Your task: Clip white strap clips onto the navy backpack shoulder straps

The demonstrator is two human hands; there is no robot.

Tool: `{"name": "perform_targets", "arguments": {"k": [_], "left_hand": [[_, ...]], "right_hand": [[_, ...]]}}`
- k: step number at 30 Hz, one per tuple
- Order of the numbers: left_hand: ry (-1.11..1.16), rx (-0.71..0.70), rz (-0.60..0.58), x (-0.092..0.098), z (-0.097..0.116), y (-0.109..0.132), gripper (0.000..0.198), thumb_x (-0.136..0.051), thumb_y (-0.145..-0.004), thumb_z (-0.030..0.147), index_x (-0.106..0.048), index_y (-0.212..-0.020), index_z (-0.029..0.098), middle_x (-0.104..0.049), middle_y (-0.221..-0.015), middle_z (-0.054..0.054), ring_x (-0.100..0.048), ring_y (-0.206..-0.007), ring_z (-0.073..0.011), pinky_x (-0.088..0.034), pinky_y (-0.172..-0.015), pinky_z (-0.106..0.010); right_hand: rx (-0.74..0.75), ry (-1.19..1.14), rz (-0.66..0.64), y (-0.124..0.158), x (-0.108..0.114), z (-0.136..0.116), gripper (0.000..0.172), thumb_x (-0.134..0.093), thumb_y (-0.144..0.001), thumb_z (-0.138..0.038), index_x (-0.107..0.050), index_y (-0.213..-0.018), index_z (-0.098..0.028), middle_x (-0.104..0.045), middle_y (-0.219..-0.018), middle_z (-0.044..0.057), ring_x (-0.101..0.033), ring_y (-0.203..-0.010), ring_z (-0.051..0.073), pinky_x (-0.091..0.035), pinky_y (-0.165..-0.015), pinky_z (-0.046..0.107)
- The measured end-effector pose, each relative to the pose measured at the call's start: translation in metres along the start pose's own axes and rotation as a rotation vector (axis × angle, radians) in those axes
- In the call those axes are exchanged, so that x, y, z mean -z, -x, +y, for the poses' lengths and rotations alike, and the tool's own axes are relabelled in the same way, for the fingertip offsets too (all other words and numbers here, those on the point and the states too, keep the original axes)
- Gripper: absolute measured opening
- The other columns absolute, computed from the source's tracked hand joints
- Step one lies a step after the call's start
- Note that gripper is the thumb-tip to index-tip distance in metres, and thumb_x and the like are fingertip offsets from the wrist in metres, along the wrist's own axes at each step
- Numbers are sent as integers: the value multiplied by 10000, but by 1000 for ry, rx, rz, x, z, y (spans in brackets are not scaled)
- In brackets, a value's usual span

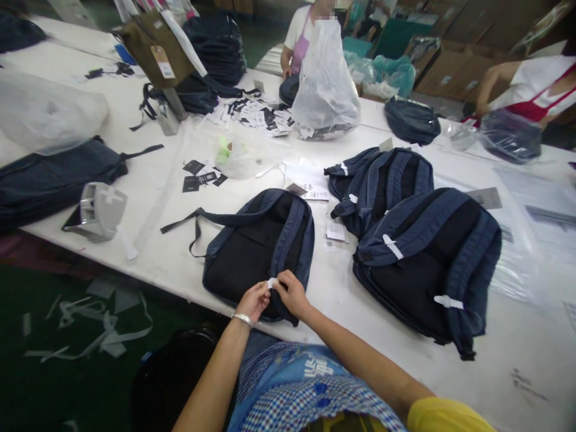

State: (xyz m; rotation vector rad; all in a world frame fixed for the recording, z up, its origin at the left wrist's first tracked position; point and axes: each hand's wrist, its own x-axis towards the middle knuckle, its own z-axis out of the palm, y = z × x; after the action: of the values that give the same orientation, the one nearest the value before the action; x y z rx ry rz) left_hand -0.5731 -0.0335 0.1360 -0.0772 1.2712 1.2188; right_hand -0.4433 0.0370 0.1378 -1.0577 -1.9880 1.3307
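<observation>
A navy and black backpack (252,240) lies back side up at the table's near edge, its straps facing me. Over its lower part, my left hand (255,300) pinches one end of a small white strip (272,283). The strip's other end is between the fingers of my right hand (290,293), which is closed too. One loose strap (198,213) of this backpack trails out to the left. To the right sits another navy backpack (427,258), with white strips (393,246) wrapped on its straps. More navy backpacks (387,180) are stacked behind it.
A clear tape dispenser (96,210) stands on the left beside a dark bag (58,174). Black tags (200,175) and a heap of labels (261,117) lie farther back. A big plastic bag (327,84) stands before a co-worker in a purple apron (300,45). White scraps (108,330) litter the floor.
</observation>
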Motion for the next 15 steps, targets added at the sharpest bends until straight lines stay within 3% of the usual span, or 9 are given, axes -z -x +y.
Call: {"name": "perform_targets", "arguments": {"k": [4,7,10,13,15], "left_hand": [[-235,-69,65,5,13,3,264,-788,-644,331,-647,-742,130,-559,-607,1,-515,-505,-63,-356,-394,-116],[-418,-184,151,4,17,2,338,-698,-715,467,-675,-860,163,-664,-806,-62,-633,-673,-148,-478,-497,-190],[-404,-223,151,-5,14,-2,416,-729,-674,476,-678,-959,177,-685,-904,-84,-652,-782,-200,-514,-599,-250],[-371,-246,97,-18,6,-5,368,-824,-561,386,-683,-808,152,-663,-731,-42,-622,-685,-172,-465,-552,-221],[-275,-181,21,-25,1,-4,341,-830,-558,365,-659,-754,145,-642,-695,-20,-601,-644,-144,-452,-548,-212]], "right_hand": [[-37,-57,-43,4,12,9,177,-525,-866,-328,-638,-799,-209,-618,-812,28,-584,-795,161,-461,-772,290],[-157,-61,56,13,22,13,215,-475,-885,-339,-646,-933,-218,-652,-847,35,-610,-760,161,-481,-755,302],[-309,-96,50,21,27,15,234,-543,-835,-365,-630,-987,-210,-674,-846,43,-631,-738,176,-498,-726,323],[-429,-191,-3,22,28,14,298,-634,-757,-399,-625,-967,-188,-683,-841,57,-642,-735,191,-501,-711,337],[-470,-260,15,22,30,12,320,-686,-701,-408,-626,-920,-183,-677,-816,49,-635,-736,191,-493,-710,333]]}}
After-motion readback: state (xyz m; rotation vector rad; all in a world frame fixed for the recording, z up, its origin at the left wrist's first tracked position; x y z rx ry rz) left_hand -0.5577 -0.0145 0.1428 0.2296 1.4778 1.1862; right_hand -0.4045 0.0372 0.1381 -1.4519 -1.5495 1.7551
